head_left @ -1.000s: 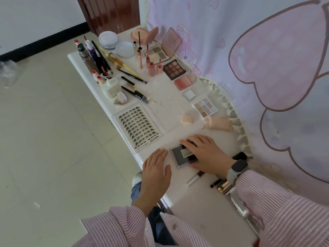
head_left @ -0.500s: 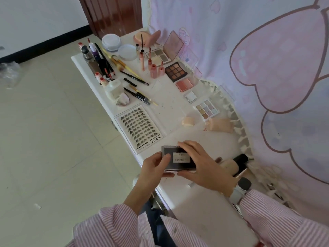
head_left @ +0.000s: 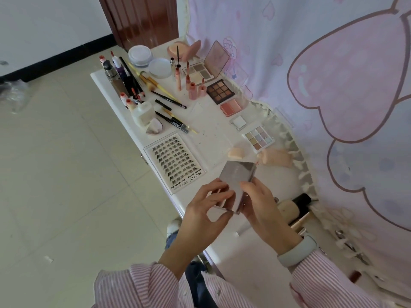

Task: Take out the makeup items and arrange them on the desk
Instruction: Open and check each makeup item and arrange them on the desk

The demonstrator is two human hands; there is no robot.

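Room: pale tiled floor (head_left: 55, 174) on the left, a dark wooden door (head_left: 142, 18) at the far end, and a pink cartoon-print curtain (head_left: 333, 85) hanging along the right side of a white desk (head_left: 255, 270).
Left hand: the left hand (head_left: 206, 210) is raised above the near part of the desk, fingers curled, pinching the near left edge of a grey compact (head_left: 236, 181).
Right hand: the right hand (head_left: 262, 207) grips the compact's right side, thumb on top; a pale wristband (head_left: 298, 250) sits above a pink striped sleeve (head_left: 333, 283).
Compact: flat, rectangular, tilted, held in the air between both hands, clear of the desk. Whether its lid is parted I cannot tell.
Just beyond the hands: a clear tray of false lashes (head_left: 175, 161) on the left; a peach sponge (head_left: 235, 153) and a peach tube (head_left: 275, 157) lying down on the right.
Right of the hands: a foundation bottle (head_left: 291, 206) with a black cap lies by the curtain's lace edge.
Middle of the desk: a pastel eyeshadow palette (head_left: 259, 138), a small white pan (head_left: 239, 122), a blush compact (head_left: 231, 107), a brown nine-pan palette (head_left: 220, 91), and pencils and brushes (head_left: 171, 107) lying loose.
Far end: an open mirrored palette (head_left: 206, 65), upright pink lip tubes (head_left: 192, 87), two round white jars (head_left: 140, 55), and a cluster of small bottles (head_left: 120, 74) along the left edge.
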